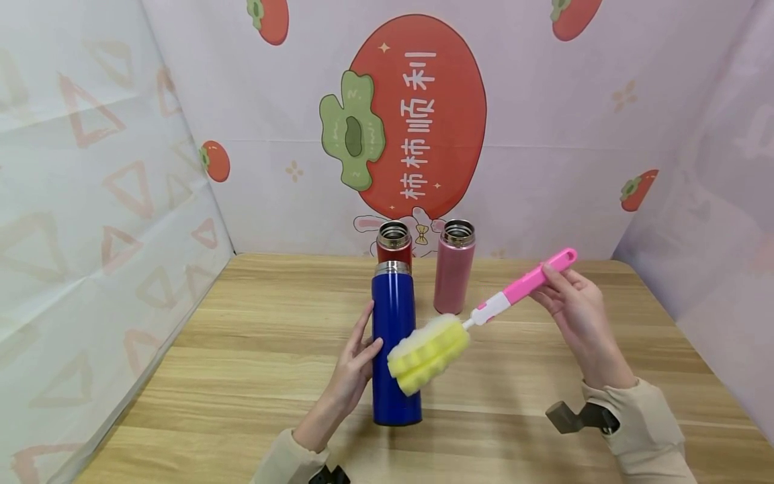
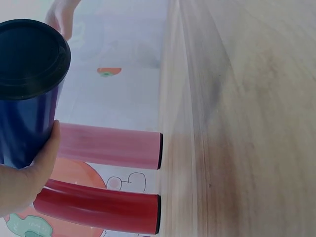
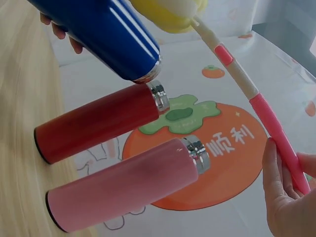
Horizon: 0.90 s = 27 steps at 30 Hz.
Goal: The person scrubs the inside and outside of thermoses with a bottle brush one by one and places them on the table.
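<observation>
My left hand grips a blue thermos bottle around its left side. The bottle has no lid on, and its steel neck points up and away; its dark base shows raised off the table in the left wrist view. In my right hand is a sponge bottle brush, pinched near the end of its pink handle. The brush's yellow and white sponge head points down to the left and overlaps the blue bottle's lower front in the head view.
Behind the blue bottle stands a red thermos bottle, partly hidden in the head view. A pink thermos bottle stands to its right, also lidless. The wooden table ends at a printed backdrop and side sheets.
</observation>
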Motion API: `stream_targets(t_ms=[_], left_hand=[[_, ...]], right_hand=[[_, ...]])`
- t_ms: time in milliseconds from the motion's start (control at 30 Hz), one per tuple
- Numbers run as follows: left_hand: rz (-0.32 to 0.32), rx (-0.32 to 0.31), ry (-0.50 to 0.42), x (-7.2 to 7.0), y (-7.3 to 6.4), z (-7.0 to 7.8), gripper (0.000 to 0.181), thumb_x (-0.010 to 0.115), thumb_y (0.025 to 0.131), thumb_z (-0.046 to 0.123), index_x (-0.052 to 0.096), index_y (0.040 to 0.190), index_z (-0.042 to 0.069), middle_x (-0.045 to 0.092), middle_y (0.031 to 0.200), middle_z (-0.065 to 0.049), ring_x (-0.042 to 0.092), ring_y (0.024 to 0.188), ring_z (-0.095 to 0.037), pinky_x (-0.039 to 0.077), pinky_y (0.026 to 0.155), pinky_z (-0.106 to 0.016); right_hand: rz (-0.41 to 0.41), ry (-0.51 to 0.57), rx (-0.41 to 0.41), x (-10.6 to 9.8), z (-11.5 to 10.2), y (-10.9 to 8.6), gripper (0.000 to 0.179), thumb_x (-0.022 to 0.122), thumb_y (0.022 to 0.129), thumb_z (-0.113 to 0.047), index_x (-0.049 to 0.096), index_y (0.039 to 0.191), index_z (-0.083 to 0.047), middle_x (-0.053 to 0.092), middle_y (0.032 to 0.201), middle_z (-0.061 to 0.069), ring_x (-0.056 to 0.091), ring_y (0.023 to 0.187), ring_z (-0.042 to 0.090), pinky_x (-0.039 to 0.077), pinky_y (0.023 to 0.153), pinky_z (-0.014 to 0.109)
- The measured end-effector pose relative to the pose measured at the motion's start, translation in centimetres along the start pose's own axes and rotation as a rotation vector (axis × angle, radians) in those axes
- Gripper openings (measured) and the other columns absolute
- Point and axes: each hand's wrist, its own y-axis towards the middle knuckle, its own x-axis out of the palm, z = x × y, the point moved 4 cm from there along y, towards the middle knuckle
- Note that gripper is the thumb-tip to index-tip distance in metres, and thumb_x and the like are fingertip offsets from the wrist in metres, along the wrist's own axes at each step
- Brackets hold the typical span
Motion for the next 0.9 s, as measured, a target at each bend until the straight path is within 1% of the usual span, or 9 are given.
stream_targets(t_ms=[133,267,433,567,667,767,900], left_hand=[[0.008,-0.002,0.010,0.0,0.0,0.1,0.059,0.040,0.094,0.014,0.009,0.143,0.028,0.021,0.140,-0.021,0.041,0.118,-0.033,0.040,0.089,-0.043],[0.008,0.000,0.010,0.0,0.0,0.1,0.060,0.040,0.094,0.014,0.008,0.143,0.027,0.023,0.140,-0.021,0.041,0.117,-0.033,0.039,0.090,-0.044],[0.013,0.000,0.005,-0.1,0.0,0.1,0.061,0.042,0.093,0.014,0.009,0.143,0.028,0.024,0.140,-0.021,0.042,0.116,-0.030,0.039,0.090,-0.043],[0.014,-0.003,0.013,-0.1,0.0,0.1,0.061,0.042,0.093,0.013,0.009,0.143,0.026,0.024,0.139,-0.021,0.041,0.117,-0.031,0.039,0.090,-0.043],[0.008,-0.004,0.016,-0.1,-0.1,0.1,0.060,0.042,0.093,0.013,0.011,0.142,0.029,0.022,0.140,-0.019,0.040,0.118,-0.032,0.039,0.090,-0.043],[-0.005,-0.005,0.021,-0.1,-0.2,0.1,0.060,0.043,0.093,0.012,0.013,0.142,0.030,0.021,0.141,-0.018,0.039,0.118,-0.031,0.040,0.089,-0.042],[-0.028,-0.009,0.028,-0.1,-0.4,0.0,0.061,0.043,0.092,0.011,0.011,0.143,0.027,0.022,0.141,-0.019,0.040,0.118,-0.028,0.039,0.090,-0.042]], right_hand=[[-0.042,-0.047,0.024,0.1,0.5,-0.4,0.017,0.045,0.090,-0.002,0.062,0.090,0.001,0.067,0.082,0.013,0.065,0.077,0.017,0.050,0.071,0.026],[-0.091,-0.078,0.030,0.2,0.8,-0.7,0.021,0.042,0.091,0.000,0.062,0.092,0.001,0.067,0.085,0.013,0.065,0.080,0.019,0.050,0.071,0.027],[-0.110,-0.103,0.029,0.3,1.0,-0.9,0.021,0.041,0.092,0.000,0.062,0.094,0.000,0.067,0.085,0.012,0.065,0.080,0.018,0.050,0.072,0.028],[-0.089,-0.104,0.012,0.4,0.8,-0.8,0.020,0.042,0.091,0.000,0.062,0.093,0.000,0.067,0.084,0.012,0.065,0.079,0.018,0.050,0.071,0.027],[-0.051,-0.089,-0.014,0.3,0.6,-0.6,0.018,0.044,0.090,-0.001,0.062,0.091,0.001,0.067,0.081,0.013,0.065,0.078,0.018,0.050,0.071,0.027],[-0.019,-0.046,-0.037,0.2,0.2,-0.5,0.016,0.046,0.090,0.000,0.061,0.090,0.002,0.066,0.080,0.014,0.065,0.077,0.019,0.049,0.071,0.027],[0.012,0.014,-0.066,0.0,-0.3,-0.3,0.012,0.048,0.088,0.000,0.059,0.090,0.005,0.065,0.080,0.015,0.065,0.078,0.021,0.049,0.072,0.029]])
